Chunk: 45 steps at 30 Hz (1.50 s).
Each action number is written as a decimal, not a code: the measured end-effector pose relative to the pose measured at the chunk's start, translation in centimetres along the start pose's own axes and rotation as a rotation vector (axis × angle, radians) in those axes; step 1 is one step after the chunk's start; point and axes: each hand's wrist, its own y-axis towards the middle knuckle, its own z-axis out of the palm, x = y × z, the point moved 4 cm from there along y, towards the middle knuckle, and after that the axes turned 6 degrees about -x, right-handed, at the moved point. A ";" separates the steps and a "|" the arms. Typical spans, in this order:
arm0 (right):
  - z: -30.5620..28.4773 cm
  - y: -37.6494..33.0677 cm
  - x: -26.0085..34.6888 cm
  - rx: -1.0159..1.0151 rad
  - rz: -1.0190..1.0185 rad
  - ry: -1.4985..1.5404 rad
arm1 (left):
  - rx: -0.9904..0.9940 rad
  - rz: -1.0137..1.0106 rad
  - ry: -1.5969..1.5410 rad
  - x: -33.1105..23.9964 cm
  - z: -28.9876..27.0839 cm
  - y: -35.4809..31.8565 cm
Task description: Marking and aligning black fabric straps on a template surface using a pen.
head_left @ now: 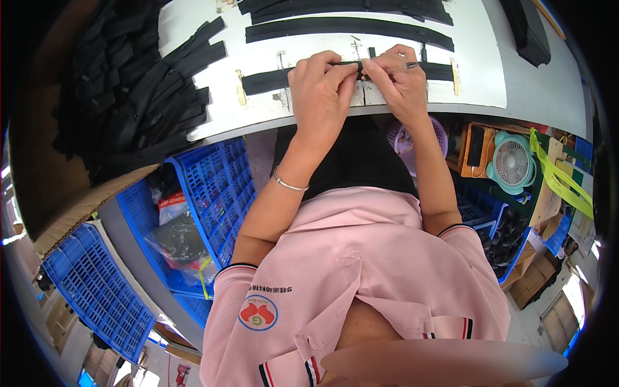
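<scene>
White tabletop (490, 71) across twelve o'clock. Heap of black strips (129, 97) piled at ten o'clock, above blue crates (213, 187). Small green fan (512, 162) at three o'clock. Long black strip (271, 79) flat near the tabletop's front edge, pinched mid-length by left hand (319, 87) and right hand (396, 80), fingertips closed on it, touching each other.

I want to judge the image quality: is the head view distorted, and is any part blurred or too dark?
Head view: strong fisheye bending, the white table's edge curves; corners black; both hands on the black strip are sharp and evenly lit; a blurred pale shape lies at the bottom.
</scene>
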 end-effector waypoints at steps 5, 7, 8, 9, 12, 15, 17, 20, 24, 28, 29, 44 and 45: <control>0.1 0.3 0.5 -0.002 -0.040 -0.004 | -0.007 0.005 0.011 0.1 0.2 -0.1; 0.0 0.3 0.5 0.000 -0.041 -0.013 | 0.003 0.003 0.009 0.0 0.2 0.0; 0.0 0.2 0.4 0.006 -0.048 0.000 | 0.009 -0.004 0.013 0.0 0.2 0.0; -0.2 0.1 0.3 0.011 -0.055 0.012 | 0.013 0.006 0.002 -0.1 0.2 0.0; -2.2 -0.1 0.2 -0.016 0.127 0.046 | 0.021 0.003 0.010 0.1 0.1 -0.1; -5.4 -0.4 -1.1 -0.189 0.350 0.103 | 0.030 0.005 0.029 0.0 0.0 -0.1; -7.7 -1.0 -3.0 -0.294 0.423 0.115 | 0.038 0.013 0.036 -0.2 0.1 0.0; -9.0 -1.8 -4.0 -0.237 0.365 -0.059 | 0.041 0.021 0.052 -0.1 0.0 -0.1; -9.7 -3.6 -4.3 -0.254 0.388 0.000 | 0.068 0.012 0.074 -0.5 0.3 0.0; -9.6 -4.0 -4.6 -0.320 0.363 0.079 | 0.054 0.035 0.039 -2.3 1.4 0.5; -9.5 -3.8 -4.4 -0.316 0.332 0.061 | 0.040 0.069 -0.010 -3.1 2.0 0.7; -9.3 -1.7 -5.9 -0.137 0.519 0.024 | 0.167 0.166 -0.086 -5.8 7.5 0.9; -9.0 -1.6 -6.1 -0.078 0.543 0.056 | 0.165 0.167 -0.081 -5.8 7.5 0.9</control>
